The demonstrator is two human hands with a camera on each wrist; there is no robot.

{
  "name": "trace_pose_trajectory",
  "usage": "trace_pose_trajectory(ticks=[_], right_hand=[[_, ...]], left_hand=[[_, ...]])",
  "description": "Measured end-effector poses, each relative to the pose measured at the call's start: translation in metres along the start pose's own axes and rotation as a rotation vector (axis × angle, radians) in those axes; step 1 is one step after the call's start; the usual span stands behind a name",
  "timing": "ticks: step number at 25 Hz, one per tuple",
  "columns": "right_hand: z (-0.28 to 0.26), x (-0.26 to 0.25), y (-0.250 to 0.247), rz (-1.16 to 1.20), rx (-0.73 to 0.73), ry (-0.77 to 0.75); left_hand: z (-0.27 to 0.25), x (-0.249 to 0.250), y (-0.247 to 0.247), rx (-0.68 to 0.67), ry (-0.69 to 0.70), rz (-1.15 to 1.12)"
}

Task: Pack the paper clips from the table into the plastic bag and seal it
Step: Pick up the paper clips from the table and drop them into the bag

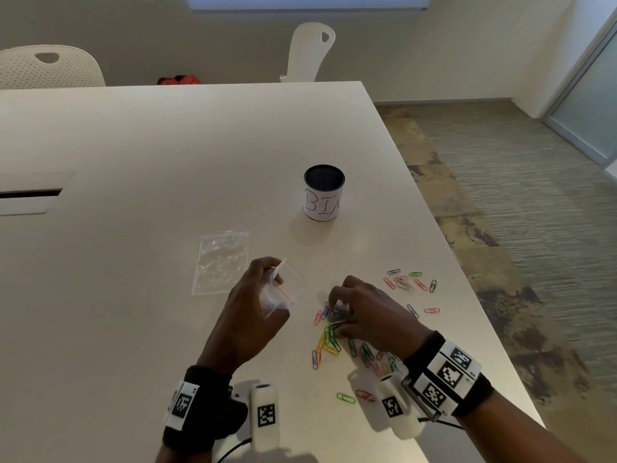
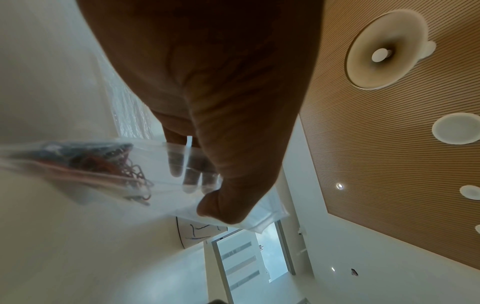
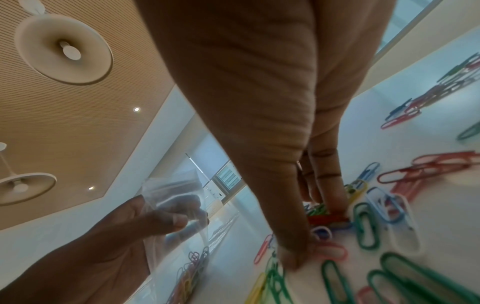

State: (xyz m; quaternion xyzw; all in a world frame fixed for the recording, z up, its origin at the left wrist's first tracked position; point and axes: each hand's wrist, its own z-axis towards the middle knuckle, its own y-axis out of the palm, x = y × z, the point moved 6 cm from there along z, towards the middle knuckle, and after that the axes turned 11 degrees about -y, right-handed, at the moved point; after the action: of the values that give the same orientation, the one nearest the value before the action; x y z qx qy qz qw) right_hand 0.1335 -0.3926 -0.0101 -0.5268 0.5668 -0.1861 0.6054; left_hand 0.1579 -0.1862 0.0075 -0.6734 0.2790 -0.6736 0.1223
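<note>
Down on the pale counter (image 1: 167, 145) the clips (image 1: 329, 342) lie scattered in red, green, blue, yellow and white, thin looped wire, most in a loose heap under and beside the right hand (image 1: 367, 315), a smaller cluster farther right near the edge. That hand curls its fingers (image 3: 324, 174) and thumb down into the heap, pinching a small bunch of clips against the counter. The left hand (image 1: 250, 315) holds the bag (image 1: 283, 292), a small clear zip pouch with a thin red line near its mouth, just left of the heap; thumb and fingers pinch its upper edge, and a tangle of coloured clips already sits in its lower end. A second clear bag (image 1: 222, 262) lies flat beyond the left hand, and a cup (image 1: 324, 193) with handwritten letters stands farther back
</note>
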Motion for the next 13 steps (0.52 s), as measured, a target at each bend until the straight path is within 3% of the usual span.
trace_pose_trajectory(ticks=[13], right_hand=[[0.012,0.011,-0.01,0.011,0.144,0.025]], left_hand=[[-0.002,-0.002,-0.005,0.012,0.011,-0.014]])
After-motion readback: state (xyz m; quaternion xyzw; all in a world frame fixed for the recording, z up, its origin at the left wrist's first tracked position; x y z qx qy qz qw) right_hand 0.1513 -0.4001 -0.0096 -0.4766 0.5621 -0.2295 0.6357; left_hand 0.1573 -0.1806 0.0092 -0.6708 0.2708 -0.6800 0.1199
